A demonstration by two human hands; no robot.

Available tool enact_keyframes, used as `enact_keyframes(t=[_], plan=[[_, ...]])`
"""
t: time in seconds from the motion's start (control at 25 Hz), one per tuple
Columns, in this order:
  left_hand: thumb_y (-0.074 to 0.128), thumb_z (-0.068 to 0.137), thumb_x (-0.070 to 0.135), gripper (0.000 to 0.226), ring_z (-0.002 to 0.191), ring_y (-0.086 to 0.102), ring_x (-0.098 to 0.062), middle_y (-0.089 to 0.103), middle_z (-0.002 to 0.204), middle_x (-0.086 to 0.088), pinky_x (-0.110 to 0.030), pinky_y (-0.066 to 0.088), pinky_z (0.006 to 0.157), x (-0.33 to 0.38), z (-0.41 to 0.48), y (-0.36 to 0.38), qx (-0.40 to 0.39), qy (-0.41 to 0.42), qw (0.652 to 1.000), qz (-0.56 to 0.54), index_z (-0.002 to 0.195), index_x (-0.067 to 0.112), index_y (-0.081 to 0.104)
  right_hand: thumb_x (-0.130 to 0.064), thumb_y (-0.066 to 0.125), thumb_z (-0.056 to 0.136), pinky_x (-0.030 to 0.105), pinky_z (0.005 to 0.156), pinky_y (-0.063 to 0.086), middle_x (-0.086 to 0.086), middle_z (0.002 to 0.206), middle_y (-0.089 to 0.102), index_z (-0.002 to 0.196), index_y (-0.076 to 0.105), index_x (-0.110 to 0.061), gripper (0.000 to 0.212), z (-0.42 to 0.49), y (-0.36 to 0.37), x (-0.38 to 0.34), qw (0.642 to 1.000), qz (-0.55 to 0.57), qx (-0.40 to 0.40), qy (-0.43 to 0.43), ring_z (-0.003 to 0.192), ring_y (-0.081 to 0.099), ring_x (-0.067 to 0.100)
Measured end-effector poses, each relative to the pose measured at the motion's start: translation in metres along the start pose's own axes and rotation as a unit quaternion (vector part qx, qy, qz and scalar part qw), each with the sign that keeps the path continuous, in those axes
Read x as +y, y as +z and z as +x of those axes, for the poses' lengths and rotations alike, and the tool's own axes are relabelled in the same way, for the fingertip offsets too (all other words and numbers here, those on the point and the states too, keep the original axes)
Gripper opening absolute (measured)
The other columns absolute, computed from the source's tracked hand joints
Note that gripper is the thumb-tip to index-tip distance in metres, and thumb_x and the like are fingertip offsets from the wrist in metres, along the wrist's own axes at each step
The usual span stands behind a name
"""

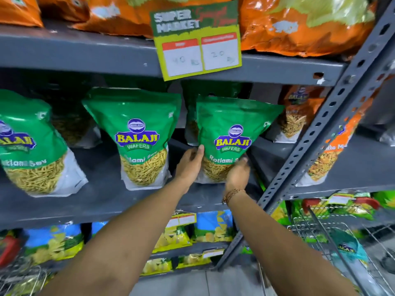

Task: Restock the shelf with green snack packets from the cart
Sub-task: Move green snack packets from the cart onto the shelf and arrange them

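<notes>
Both hands hold one green packet [230,133] upright on the grey shelf [102,197], at the right end of the row. The left hand [190,163] grips its lower left edge, fingers closed round it with the thumb in front; the right hand [237,174] is closed on the lower right corner. Two more green packets [136,133] stand to the left. The wire cart [333,238] sits low on the right.
</notes>
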State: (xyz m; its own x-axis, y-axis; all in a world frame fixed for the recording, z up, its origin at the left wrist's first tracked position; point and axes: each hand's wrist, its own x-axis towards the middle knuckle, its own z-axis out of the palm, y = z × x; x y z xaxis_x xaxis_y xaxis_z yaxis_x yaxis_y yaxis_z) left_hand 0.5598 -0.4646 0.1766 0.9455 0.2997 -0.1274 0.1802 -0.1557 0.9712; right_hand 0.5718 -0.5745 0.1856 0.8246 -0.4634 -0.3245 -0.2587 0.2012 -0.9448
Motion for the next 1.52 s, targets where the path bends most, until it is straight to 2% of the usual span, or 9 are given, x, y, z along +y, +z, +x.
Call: enact_keyframes(t=[0.12, 0.24, 0.44, 0.56, 0.68, 0.88, 1.12, 1.28, 1.52], plan=[[0.043, 0.094, 0.036, 0.030, 0.091, 0.067, -0.018, 0.073, 0.097, -0.003, -0.033, 0.052, 0.088, -0.017, -0.036, -0.042, 0.039, 0.112, 0.993, -0.007, 0.094, 0.017, 0.065, -0.030, 0.034, 0.097, 0.042, 0.090, 0.042, 0.022, 0.113, 0.059, 0.108, 0.052, 0.006, 0.042, -0.049, 0.014, 0.038, 0.990, -0.033, 0.134, 0.014, 0.105, 0.054, 0.035], [0.041, 0.091, 0.035, 0.040, 0.045, 0.047, -0.004, 0.053, 0.044, 0.007, -0.023, 0.039, 0.050, -0.039, -0.074, -0.137, 0.219, 0.171, 0.959, -0.049, 0.053, 0.026, 0.049, -0.028, 0.036, 0.096, 0.034, 0.071, 0.035, 0.000, 0.073, 0.048, 0.074, 0.049, -0.017, 0.028, -0.153, 0.065, 0.081, 0.984, 0.036, -0.118, -0.128, 0.067, 0.044, 0.012], [0.037, 0.095, 0.013, 0.031, 0.101, 0.055, -0.039, 0.054, 0.105, -0.040, -0.045, 0.041, 0.087, -0.044, -0.063, -0.328, 0.528, 0.103, 0.824, -0.179, 0.105, -0.012, 0.051, -0.017, 0.043, 0.095, 0.028, 0.099, 0.038, 0.015, 0.117, 0.058, 0.118, 0.054, -0.006, 0.027, -0.271, 0.208, 0.070, 0.926, -0.008, -0.294, -0.237, 0.106, 0.052, 0.018], [0.033, 0.098, 0.015, 0.039, 0.114, 0.049, -0.038, 0.048, 0.128, -0.037, -0.049, 0.034, 0.105, -0.041, -0.035, -0.392, 0.412, 0.091, 0.883, -0.204, 0.120, -0.015, 0.043, -0.011, 0.041, 0.095, 0.035, 0.086, 0.043, 0.022, 0.102, 0.060, 0.105, 0.055, -0.005, 0.018, -0.281, 0.255, 0.039, 0.933, 0.023, -0.271, -0.235, 0.094, 0.056, 0.008], [0.043, 0.095, 0.012, 0.019, 0.088, 0.052, -0.016, 0.062, 0.100, -0.013, -0.035, 0.044, 0.087, -0.030, -0.017, -0.422, 0.303, 0.150, 0.914, -0.224, 0.099, 0.005, 0.060, -0.006, 0.044, 0.092, 0.029, 0.061, 0.034, 0.010, 0.075, 0.052, 0.084, 0.056, -0.004, 0.014, -0.275, 0.271, 0.013, 0.954, 0.088, -0.232, -0.171, 0.074, 0.047, 0.015], [0.057, 0.086, 0.035, 0.023, 0.084, 0.062, 0.016, 0.064, 0.102, 0.025, -0.002, 0.046, 0.067, -0.081, -0.027, -0.415, 0.155, 0.140, 0.962, -0.178, 0.108, 0.037, 0.057, -0.049, 0.030, 0.094, 0.039, 0.106, 0.039, 0.004, 0.136, 0.052, 0.133, 0.042, -0.014, 0.054, -0.264, 0.260, 0.089, 0.930, 0.099, -0.343, -0.088, 0.124, 0.049, 0.017], [0.068, 0.078, 0.030, 0.030, 0.092, 0.066, -0.009, 0.069, 0.105, 0.000, -0.025, 0.053, 0.075, -0.101, -0.043, -0.387, 0.192, 0.090, 0.969, -0.127, 0.106, 0.023, 0.058, -0.051, 0.025, 0.094, 0.044, 0.111, 0.035, 0.001, 0.142, 0.047, 0.136, 0.041, -0.021, 0.053, -0.267, 0.250, 0.126, 0.928, -0.027, -0.357, -0.105, 0.129, 0.044, 0.019], [0.050, 0.084, 0.045, 0.030, 0.073, 0.053, -0.029, 0.055, 0.075, -0.006, -0.033, 0.036, 0.066, -0.108, -0.068, -0.354, 0.406, 0.130, 0.904, -0.039, 0.079, 0.016, 0.047, -0.046, 0.033, 0.094, 0.034, 0.092, 0.046, 0.009, 0.090, 0.069, 0.082, 0.065, -0.015, 0.046, -0.254, 0.213, 0.118, 0.987, 0.013, -0.116, -0.108, 0.091, 0.061, 0.025], [0.041, 0.094, 0.033, 0.019, 0.077, 0.054, 0.001, 0.059, 0.081, 0.011, -0.022, 0.041, 0.077, -0.059, -0.063, -0.253, 0.057, 0.197, 0.978, -0.046, 0.086, 0.030, 0.057, -0.024, 0.030, 0.098, 0.027, 0.071, 0.033, 0.013, 0.079, 0.055, 0.085, 0.051, -0.002, 0.033, -0.171, 0.152, 0.039, 0.974, 0.112, 0.108, -0.164, 0.083, 0.047, 0.027]])
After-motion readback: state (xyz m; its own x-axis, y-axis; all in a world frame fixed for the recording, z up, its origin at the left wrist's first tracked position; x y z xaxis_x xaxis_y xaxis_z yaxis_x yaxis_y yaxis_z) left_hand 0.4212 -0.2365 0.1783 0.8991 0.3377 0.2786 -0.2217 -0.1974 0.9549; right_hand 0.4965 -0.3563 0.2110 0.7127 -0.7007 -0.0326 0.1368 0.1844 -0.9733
